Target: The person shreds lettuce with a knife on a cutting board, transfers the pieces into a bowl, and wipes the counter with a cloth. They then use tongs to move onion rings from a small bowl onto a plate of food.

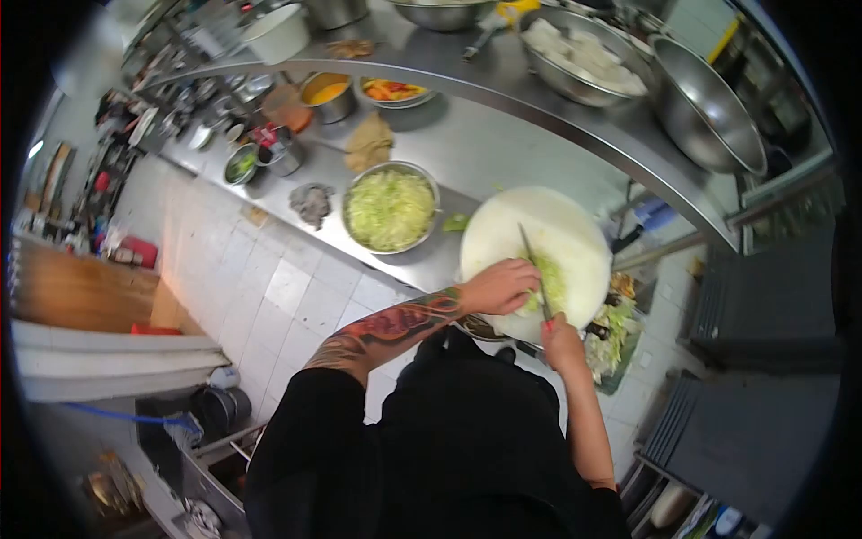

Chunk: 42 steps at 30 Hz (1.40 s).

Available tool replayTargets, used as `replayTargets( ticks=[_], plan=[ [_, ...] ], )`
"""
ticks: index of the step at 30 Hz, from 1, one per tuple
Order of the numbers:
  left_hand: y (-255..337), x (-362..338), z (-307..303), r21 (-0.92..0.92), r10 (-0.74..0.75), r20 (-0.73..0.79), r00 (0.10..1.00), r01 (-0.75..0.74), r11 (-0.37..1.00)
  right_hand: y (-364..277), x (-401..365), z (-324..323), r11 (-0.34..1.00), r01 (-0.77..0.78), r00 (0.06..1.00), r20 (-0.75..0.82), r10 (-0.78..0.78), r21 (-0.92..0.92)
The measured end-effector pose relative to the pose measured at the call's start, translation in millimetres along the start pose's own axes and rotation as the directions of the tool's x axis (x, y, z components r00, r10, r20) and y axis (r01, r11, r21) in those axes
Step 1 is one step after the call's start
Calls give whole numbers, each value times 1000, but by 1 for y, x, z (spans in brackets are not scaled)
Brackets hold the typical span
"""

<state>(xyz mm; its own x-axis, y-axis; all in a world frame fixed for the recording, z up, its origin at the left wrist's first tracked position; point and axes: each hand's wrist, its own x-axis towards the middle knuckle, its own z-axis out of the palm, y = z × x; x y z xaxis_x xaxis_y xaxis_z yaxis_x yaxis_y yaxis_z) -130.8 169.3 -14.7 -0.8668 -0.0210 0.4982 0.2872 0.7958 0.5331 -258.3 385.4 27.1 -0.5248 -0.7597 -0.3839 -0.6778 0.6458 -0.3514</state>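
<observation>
A round white cutting board (496, 220) lies at the counter's right part. My right hand (563, 344) is closed round the red handle of a knife (532, 260), whose blade points away from me across the board. Just left of the blade, my left hand (503, 286) presses with curled fingers on a piece of pale green cabbage (530, 307). Shredded cabbage (554, 280) lies on the blade's right side. A steel bowl heaped with shredded cabbage (389, 208) stands left of the board.
Grey cloth (312, 205) and brown cloth (369, 144) lie left of and behind the bowl. A steel shelf (503, 85) holding bowls (705, 108) runs above the counter. Below the board's right side is a bin with cabbage scraps (613, 340).
</observation>
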Motion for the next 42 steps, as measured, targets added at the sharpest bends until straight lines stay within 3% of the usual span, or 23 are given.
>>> replayTargets(
  ticks=[4, 7, 10, 14, 19, 22, 25, 26, 29, 32, 34, 36, 40, 42],
  plan=[
    [0, 0, -4, -32, 28, -10, 1000, -29, 999, -20, -24, -39, 999, -17, 999, 31, 18, -32],
    [0, -1, -1, -3, 7, 12, 1000, -7, 1000, -6, -12, -13, 999, -31, 999, 9, 31, -18],
    [0, -1, -2, -6, 15, 8, 1000, -15, 1000, -22, -16, -39, 998, -25, 999, 37, 28, -59],
    [3, -1, -2, -23, 10, -3, 1000, -10, 1000, 10, 0, 11, 998, 58, 998, -36, -57, 19],
    [0, -1, -5, -18, 20, -3, 1000, -20, 1000, -25, -23, -41, 1000, -6, 1000, -5, 6, -29],
    [-1, 0, -4, -5, 1, 54, 999, -1, 1000, 5, 8, 13, 993, 47, 998, -35, -44, 106],
    [26, 7, -21, 1, -39, -29, 999, 39, 999, 13, 17, -8, 974, 90, 996, 9, -94, 208],
    [31, 4, -20, -4, -56, 33, 998, 56, 998, 17, 12, -14, 976, 49, 999, -1, -50, 213],
    [6, 0, -16, -28, 18, 121, 993, -14, 1000, 15, -11, -25, 981, 168, 973, -174, -149, 100],
    [15, 13, -39, -28, 13, 86, 996, -11, 1000, 4, -24, -28, 994, 111, 974, -200, -104, 20],
    [17, 16, -40, 6, 26, 77, 997, -27, 1000, -4, -27, -29, 995, 95, 981, -171, -95, -4],
    [14, 14, -34, -36, -63, 149, 987, 69, 997, -10, -37, -36, 996, 91, 986, -142, -93, -20],
    [12, 13, -27, -43, -100, 150, 984, 108, 993, -20, -56, -54, 997, 67, 996, -56, -70, -49],
    [10, 12, -26, -51, -119, 132, 984, 126, 991, -9, -16, -14, 997, 69, 996, -62, -71, -40]
  ],
)
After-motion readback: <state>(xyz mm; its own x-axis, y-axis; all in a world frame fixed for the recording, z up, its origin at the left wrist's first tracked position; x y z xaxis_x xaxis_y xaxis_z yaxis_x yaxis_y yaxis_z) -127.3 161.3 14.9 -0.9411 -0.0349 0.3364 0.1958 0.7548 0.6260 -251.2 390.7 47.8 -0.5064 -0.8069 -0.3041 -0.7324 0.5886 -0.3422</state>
